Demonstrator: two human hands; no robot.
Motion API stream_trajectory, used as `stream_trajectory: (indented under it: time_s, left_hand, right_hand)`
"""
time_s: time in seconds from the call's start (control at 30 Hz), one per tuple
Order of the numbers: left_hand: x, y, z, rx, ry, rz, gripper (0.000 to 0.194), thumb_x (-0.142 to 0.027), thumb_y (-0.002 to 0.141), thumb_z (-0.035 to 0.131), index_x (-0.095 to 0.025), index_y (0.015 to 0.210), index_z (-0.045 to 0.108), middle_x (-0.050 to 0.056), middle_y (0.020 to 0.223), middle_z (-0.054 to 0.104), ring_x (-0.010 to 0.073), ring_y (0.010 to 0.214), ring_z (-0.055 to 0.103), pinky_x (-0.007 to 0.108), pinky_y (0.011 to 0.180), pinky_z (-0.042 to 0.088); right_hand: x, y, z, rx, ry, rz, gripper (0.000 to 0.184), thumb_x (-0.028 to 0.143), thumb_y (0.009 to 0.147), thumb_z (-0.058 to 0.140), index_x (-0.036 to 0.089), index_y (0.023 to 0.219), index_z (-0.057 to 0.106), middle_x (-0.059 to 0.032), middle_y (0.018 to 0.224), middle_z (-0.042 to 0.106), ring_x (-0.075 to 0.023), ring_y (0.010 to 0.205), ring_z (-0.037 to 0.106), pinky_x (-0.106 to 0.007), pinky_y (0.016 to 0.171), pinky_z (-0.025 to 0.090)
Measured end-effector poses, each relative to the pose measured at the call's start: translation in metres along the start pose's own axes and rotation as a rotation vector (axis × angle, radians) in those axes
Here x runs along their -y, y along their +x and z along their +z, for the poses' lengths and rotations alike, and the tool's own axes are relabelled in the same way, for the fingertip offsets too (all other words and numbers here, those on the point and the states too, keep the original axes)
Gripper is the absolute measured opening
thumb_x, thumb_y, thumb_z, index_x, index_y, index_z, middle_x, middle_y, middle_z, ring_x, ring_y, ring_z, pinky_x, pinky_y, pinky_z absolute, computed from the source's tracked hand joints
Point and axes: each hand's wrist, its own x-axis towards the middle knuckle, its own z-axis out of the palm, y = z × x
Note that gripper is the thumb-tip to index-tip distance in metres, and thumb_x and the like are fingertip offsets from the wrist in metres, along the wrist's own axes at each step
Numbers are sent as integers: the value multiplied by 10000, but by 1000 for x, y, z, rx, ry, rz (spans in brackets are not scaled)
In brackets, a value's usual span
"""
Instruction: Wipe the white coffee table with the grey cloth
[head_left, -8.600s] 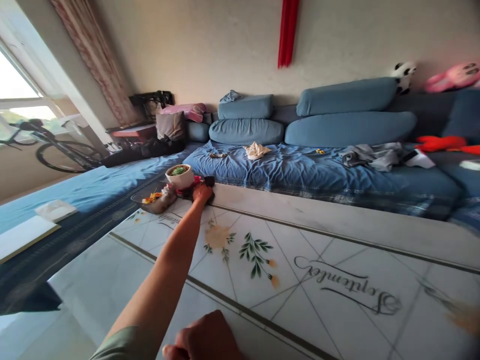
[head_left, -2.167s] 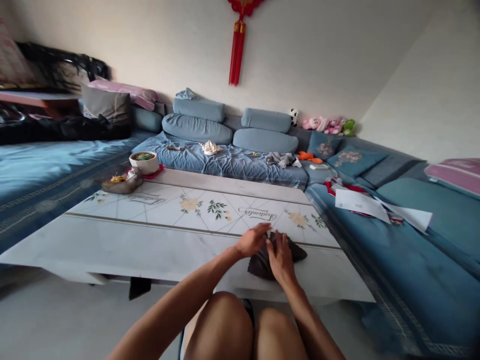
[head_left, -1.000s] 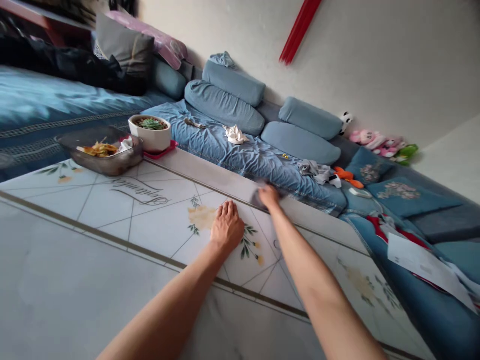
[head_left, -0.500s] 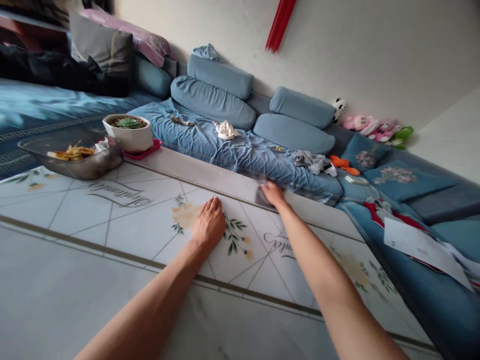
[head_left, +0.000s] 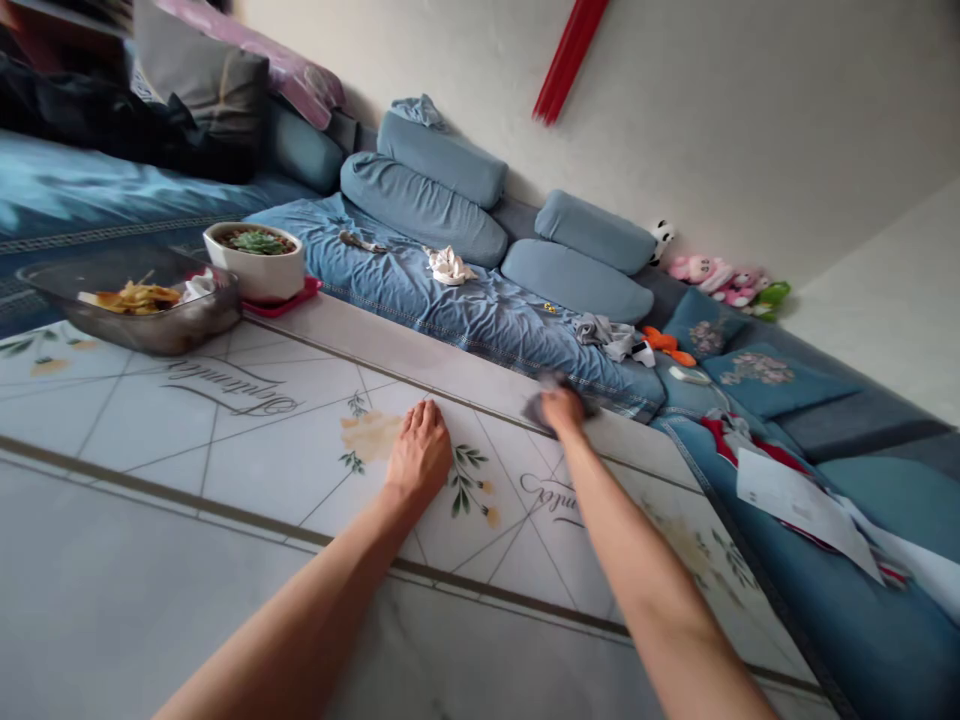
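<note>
My left hand (head_left: 421,448) rests palm down on the patterned table mat (head_left: 262,470), its fingers stretched forward beside a printed yellow flower. Nothing shows in it. Over at the far edge of the table (head_left: 457,372), my right hand (head_left: 565,408) presses on a dark grey cloth (head_left: 534,410), which spreads out on both sides of the fingers. Hand and cloth are blurred by motion, and the fingertips are partly hidden.
At the left of the table stand a clear dark plastic bin (head_left: 165,325) with scraps in it and a white pot (head_left: 259,270) with a succulent on a red saucer (head_left: 289,302). A blue sofa (head_left: 375,265) with clothes and cushions borders the far and right sides.
My right hand has slid the cloth a little to the right along the table's far edge. My left hand stays in place. The view has shifted slightly.
</note>
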Motion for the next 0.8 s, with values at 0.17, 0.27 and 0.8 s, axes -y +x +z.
stream_trajectory:
  time_s: [0.17, 0.27, 0.8]
  left_hand:
    - [8, -1, -6, -15, 75, 50, 517, -22, 1025, 466, 30, 1480, 707, 303, 1546, 660, 383, 1545, 606, 483, 1362, 462]
    - [15, -1, -10, -12, 115, 45, 443, -65, 1049, 471, -28, 1383, 761, 263, 1468, 704, 360, 1466, 665, 439, 1315, 508]
    - [10, 0, -21, 122, 162, -150, 559, -345, 1212, 340, -189, 1699, 567, 142, 1844, 452, 418, 1569, 595, 592, 1154, 627]
  right_hand:
    - [189, -28, 64, 74, 124, -645, 383, 424, 1200, 653, 136, 1430, 757, -127, 1552, 738, -222, 1500, 619, -363, 1324, 422]
    - [224, -32, 78, 90, 172, -808, 482, 445, 1202, 659, 142, 1575, 688, -116, 1698, 649, -200, 1587, 543, -289, 1367, 331]
    - [-295, 118, 2, -11, 29, 298, 580, 303, 1229, 390, -133, 1430, 715, -443, 1454, 690, -335, 1427, 713, -351, 1101, 460]
